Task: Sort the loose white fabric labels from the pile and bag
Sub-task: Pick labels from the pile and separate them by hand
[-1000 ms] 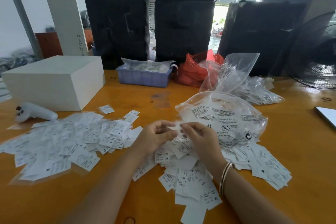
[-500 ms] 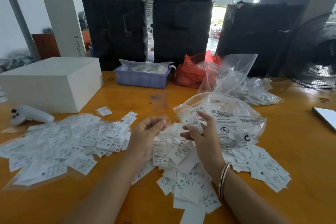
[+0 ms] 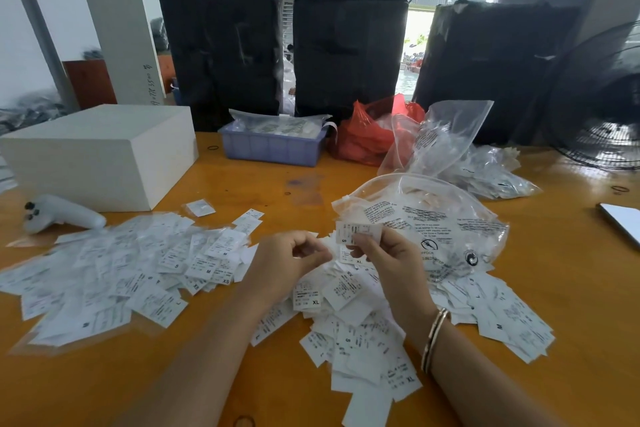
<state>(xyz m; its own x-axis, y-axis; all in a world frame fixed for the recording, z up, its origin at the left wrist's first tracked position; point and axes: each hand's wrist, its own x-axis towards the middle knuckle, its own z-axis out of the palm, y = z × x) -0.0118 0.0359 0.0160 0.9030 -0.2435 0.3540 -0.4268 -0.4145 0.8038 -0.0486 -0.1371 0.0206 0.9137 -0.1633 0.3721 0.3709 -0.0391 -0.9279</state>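
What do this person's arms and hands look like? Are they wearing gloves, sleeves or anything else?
Both forearms are bare, with no sleeves in view, and neither the left hand nor the right hand wears a glove. The only thing worn is a thin two-tone bangle, gold and silver in colour, around the right wrist. I see no rings or watch.

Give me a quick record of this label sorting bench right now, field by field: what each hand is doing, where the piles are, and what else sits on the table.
right hand: right hand pinches a small white fabric label marked S, lifted above the pile
left hand: left hand curled, fingertips together, no label visible in it
near pile: loose white labels under both hands
left pile: spread of white labels
bag: clear printed plastic bag behind the right hand
table: orange wooden table
other items: white box; lilac plastic bin; red plastic bag
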